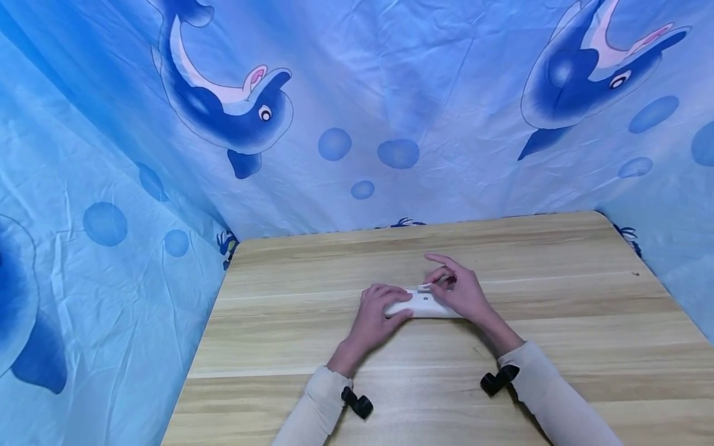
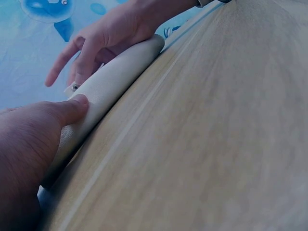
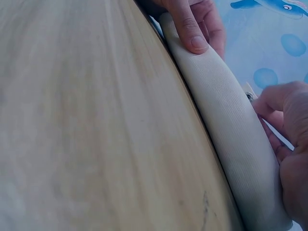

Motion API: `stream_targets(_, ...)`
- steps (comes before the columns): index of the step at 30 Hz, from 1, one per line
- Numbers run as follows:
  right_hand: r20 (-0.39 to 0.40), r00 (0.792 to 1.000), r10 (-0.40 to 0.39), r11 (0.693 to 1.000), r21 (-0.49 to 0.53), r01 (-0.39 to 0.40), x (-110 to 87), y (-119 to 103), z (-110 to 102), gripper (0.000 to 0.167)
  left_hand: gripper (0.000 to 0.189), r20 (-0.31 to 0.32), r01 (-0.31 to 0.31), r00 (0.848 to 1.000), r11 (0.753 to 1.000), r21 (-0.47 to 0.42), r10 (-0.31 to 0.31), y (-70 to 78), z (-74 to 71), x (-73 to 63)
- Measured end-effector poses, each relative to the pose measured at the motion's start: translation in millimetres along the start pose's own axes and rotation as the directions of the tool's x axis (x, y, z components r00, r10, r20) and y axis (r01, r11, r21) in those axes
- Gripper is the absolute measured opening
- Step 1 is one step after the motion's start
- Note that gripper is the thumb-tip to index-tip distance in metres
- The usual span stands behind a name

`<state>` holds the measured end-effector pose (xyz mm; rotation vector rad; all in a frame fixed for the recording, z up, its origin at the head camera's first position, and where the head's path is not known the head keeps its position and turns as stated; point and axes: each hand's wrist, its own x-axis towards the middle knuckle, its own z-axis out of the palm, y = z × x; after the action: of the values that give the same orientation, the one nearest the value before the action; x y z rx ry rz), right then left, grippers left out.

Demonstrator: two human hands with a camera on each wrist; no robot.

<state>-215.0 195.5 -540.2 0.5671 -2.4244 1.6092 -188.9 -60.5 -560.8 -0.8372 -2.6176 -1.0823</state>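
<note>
A long, rounded white case [image 1: 437, 310] with a leather-like grain lies on the table in front of me. On its top sits a small metal snap [image 1: 426, 298], and a short strap tab [image 1: 424, 287] stands lifted just behind it. My left hand [image 1: 374, 314] grips the case's left end, thumb along the near side and fingers over the top. With thumb and index finger, my right hand [image 1: 465, 296] pinches the tab, its other fingers raised. In the left wrist view, the left thumb presses the case's near side [image 2: 118, 77].
The wood-grain table [image 1: 312, 260] extends around the case on all sides. Behind it and to the left hangs a blue curtain [image 1: 346, 93] printed with dolphins and bubbles. Black wrist cameras [image 1: 357, 402] are strapped over both light sleeves [image 1: 552, 390].
</note>
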Motion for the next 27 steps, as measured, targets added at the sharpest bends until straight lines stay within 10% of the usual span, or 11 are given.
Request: stream_targets(27,0.195,0.958,-0.209,0.974,-0.045,0.221,-5.7,0.5,-6.2,0.073,0.034,-0.008,0.033,0.999,0.999,-0.034,-0.033,0.4,-1.1,0.2)
